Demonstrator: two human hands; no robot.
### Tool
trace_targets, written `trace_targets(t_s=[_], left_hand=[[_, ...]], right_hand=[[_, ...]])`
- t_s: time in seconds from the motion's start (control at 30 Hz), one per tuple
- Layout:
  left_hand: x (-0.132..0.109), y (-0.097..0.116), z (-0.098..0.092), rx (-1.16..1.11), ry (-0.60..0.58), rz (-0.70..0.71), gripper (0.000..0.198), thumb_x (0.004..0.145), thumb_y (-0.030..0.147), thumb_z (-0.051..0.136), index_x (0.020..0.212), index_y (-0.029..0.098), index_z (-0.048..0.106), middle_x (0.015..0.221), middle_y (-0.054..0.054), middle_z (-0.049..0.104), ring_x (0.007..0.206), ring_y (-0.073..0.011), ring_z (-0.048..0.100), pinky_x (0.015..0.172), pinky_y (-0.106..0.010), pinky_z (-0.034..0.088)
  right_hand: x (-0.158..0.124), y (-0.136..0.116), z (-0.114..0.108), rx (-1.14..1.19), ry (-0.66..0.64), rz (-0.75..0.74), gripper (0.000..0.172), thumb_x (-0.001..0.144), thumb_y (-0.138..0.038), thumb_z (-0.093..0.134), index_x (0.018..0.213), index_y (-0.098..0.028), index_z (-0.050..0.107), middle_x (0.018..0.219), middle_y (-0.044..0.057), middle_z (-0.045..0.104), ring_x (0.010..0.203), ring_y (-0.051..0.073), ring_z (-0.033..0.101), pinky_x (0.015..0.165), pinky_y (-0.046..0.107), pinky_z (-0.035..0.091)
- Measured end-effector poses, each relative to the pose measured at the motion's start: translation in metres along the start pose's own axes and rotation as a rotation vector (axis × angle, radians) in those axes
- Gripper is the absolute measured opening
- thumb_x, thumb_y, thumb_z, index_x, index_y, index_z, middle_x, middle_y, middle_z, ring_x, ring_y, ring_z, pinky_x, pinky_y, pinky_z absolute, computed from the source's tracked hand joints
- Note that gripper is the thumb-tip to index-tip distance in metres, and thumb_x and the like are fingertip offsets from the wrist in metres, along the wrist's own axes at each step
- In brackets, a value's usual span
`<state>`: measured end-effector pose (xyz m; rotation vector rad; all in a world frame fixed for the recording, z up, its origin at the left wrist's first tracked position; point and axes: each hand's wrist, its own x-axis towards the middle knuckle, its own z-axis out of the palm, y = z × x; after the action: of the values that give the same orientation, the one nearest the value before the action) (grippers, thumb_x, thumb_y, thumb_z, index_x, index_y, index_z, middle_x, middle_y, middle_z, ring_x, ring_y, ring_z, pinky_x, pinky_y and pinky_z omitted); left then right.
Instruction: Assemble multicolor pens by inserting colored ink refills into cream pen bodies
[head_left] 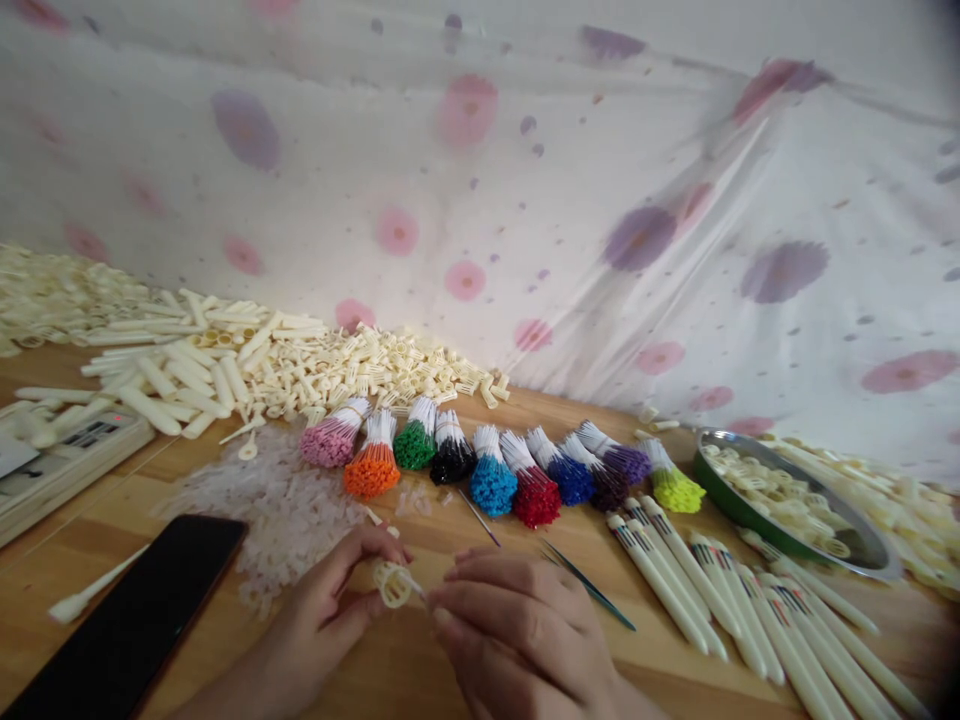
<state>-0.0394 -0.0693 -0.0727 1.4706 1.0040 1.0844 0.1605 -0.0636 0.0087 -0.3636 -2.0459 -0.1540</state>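
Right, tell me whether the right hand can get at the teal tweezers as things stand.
Probably yes: the teal tweezers lie on the wooden table just beside the right hand, with nothing visible on top. Its fingertips appear to pinch a thin white piece, though, which would likely need releasing.

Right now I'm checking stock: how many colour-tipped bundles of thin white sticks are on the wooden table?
10, left to right across mid-view: pink, orange, green, black, light blue, red, dark blue, dark maroon, purple, yellow. They crowd together, so another could be hidden.
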Motion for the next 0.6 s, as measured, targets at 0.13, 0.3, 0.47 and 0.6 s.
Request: trace_targets(t_s=[0.13, 0.3, 0.47, 0.6], left_hand=[[-0.0001, 0.0012, 0.0014, -0.033, 0.003, -0.036, 0.012, 0.080, 0.022, 0.059, 0.089, 0.028, 0.059, 0.094, 0.000, 0.063, 0.100, -0.0239, 0.057, 0.091, -0.035, 0.042], [0.0001, 0.0039, 0.0025, -0.045, 0.014, -0.016, 0.009, 0.081, 0.024, 0.059, 0.089, 0.028, 0.059, 0.091, 0.000, 0.063, 0.096, -0.0232, 0.058, 0.088, -0.034, 0.044], [-0.0006, 0.0038, 0.0025, -0.050, 0.012, -0.002, 0.009, 0.080, 0.026, 0.060, 0.088, 0.029, 0.059, 0.090, 0.001, 0.063, 0.095, -0.0220, 0.058, 0.087, -0.032, 0.044], [-0.0015, 0.0015, 0.0023, -0.030, 0.018, 0.023, 0.011, 0.081, 0.022, 0.058, 0.089, 0.029, 0.059, 0.090, 0.001, 0.063, 0.096, -0.0209, 0.058, 0.086, -0.029, 0.045]], right_hand=[[-0.0010, 0.0001, 0.0007, 0.007, -0.013, 0.011, 0.011, 0.083, -0.010, 0.057, 0.091, -0.014, 0.063, 0.081, 0.003, 0.072, 0.083, 0.013, 0.067, 0.077, 0.020, 0.057], [0.0021, 0.0010, 0.0034, 0.041, 0.009, 0.006, 0.010, 0.086, -0.010, 0.054, 0.089, -0.012, 0.063, 0.078, 0.005, 0.072, 0.081, 0.013, 0.067, 0.075, 0.021, 0.057], [0.0025, 0.0001, 0.0049, 0.018, 0.015, 0.019, 0.010, 0.086, -0.011, 0.053, 0.089, -0.014, 0.063, 0.078, 0.003, 0.072, 0.080, 0.012, 0.067, 0.073, 0.021, 0.058], [0.0015, 0.0008, 0.0074, 0.009, 0.002, 0.006, 0.014, 0.088, -0.012, 0.050, 0.086, -0.015, 0.063, 0.076, 0.003, 0.072, 0.079, 0.012, 0.067, 0.071, 0.020, 0.058]])
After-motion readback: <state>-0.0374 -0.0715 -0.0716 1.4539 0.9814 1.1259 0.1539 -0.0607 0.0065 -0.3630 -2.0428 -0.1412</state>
